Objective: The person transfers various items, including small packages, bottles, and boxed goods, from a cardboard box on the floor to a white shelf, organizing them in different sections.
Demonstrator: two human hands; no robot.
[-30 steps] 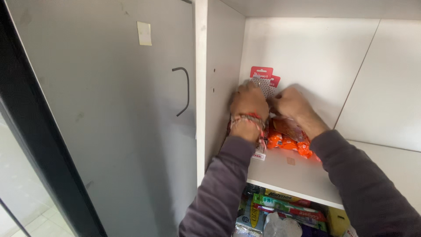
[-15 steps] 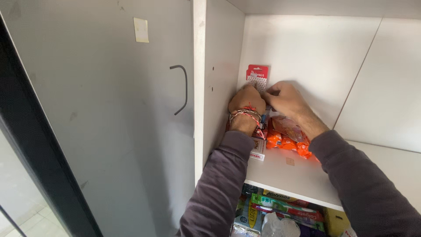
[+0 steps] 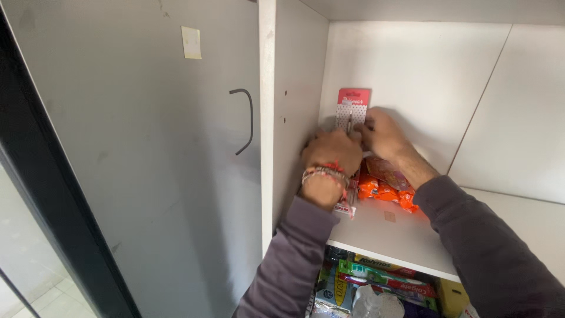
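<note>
My left hand (image 3: 331, 152), with a beaded band at the wrist, and my right hand (image 3: 381, 133) are both closed on a red and white carded pack (image 3: 351, 109) that stands upright against the back left corner of a white shelf (image 3: 406, 238). The card's red top sticks up above my fingers. Under my right wrist lie several orange packets (image 3: 385, 187). Another flat card pack (image 3: 347, 206) stands on edge by my left wrist, partly hidden.
A grey cabinet door (image 3: 147, 159) with a dark curved handle (image 3: 244, 121) stands open on the left. Below the shelf sit several toothpaste boxes and toothbrush packs (image 3: 382, 282). The shelf runs on to the right (image 3: 518, 218).
The view has shifted slightly. My hands have moved lower on the carded pack, so more of its red top shows above them.
</note>
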